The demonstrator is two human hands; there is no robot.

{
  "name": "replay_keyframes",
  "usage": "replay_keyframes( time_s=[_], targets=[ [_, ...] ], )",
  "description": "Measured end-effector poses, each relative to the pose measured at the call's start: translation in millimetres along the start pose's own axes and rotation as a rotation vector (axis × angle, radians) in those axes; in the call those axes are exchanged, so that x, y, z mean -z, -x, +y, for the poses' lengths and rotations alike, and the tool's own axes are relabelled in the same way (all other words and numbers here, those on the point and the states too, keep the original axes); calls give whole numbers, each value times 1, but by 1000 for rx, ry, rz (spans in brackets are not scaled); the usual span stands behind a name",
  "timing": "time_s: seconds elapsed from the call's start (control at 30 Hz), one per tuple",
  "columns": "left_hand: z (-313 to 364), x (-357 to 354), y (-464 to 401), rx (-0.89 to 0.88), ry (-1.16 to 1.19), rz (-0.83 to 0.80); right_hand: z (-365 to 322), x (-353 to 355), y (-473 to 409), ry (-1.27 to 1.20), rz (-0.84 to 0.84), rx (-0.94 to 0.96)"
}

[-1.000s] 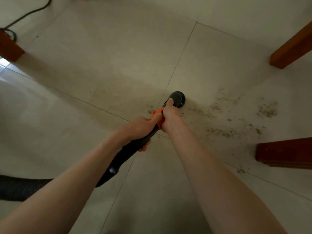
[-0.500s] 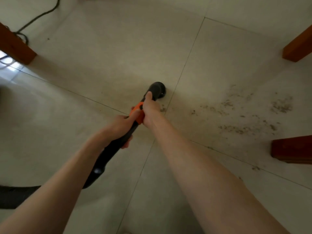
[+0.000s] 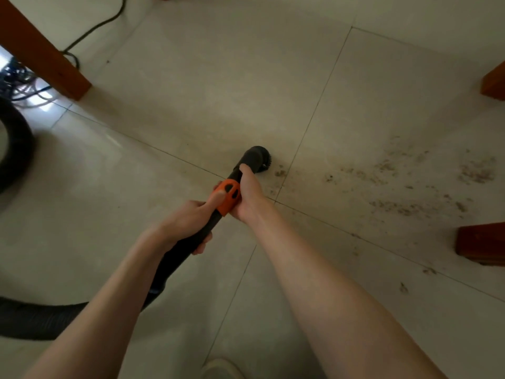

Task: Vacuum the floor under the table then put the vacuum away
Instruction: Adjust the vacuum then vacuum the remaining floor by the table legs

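right hand (image 3: 250,194) grips wand (image 3: 203,228) near nozzle (image 3: 257,157) to steer | left hand (image 3: 188,222) wraps wand behind orange collar (image 3: 228,196), bracing | nozzle beside dirt (image 3: 410,184), mid-vacuum

place: home interior, likely a dining or living room, seen from under a table
floor: large pale glazed tiles (image 3: 191,110) with thin dark grout lines, crossing near frame centre
furniture: reddish-brown wooden legs, one at upper left (image 3: 41,47), one at the right edge (image 3: 494,83), one lower right (image 3: 481,243)
dirt: crumbs and dust (image 3: 410,181) scattered over the tile at centre right
cabling: dark power cord (image 3: 93,31) trailing at top left; tangle of cables (image 3: 19,83) in a bright patch at the left edge
appliance: household vacuum hose (image 3: 30,318), black ribbed, lower left
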State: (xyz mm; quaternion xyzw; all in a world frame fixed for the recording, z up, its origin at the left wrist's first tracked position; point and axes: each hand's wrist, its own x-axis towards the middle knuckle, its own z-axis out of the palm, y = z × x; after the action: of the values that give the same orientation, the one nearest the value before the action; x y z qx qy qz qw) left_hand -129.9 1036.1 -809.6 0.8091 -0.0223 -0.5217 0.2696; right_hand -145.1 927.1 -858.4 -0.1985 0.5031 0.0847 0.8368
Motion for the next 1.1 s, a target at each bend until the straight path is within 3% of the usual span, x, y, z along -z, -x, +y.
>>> replay_keyframes(
  time_s=[0.13, 1.1],
  targets=[
    [-1, -4, 4, 25, 31, -17, 6, 10, 5, -44, -54, 7],
    [12, -49, 6, -31, -108, -7, -4, 50, 34, -89, 62, 57]
  ],
)
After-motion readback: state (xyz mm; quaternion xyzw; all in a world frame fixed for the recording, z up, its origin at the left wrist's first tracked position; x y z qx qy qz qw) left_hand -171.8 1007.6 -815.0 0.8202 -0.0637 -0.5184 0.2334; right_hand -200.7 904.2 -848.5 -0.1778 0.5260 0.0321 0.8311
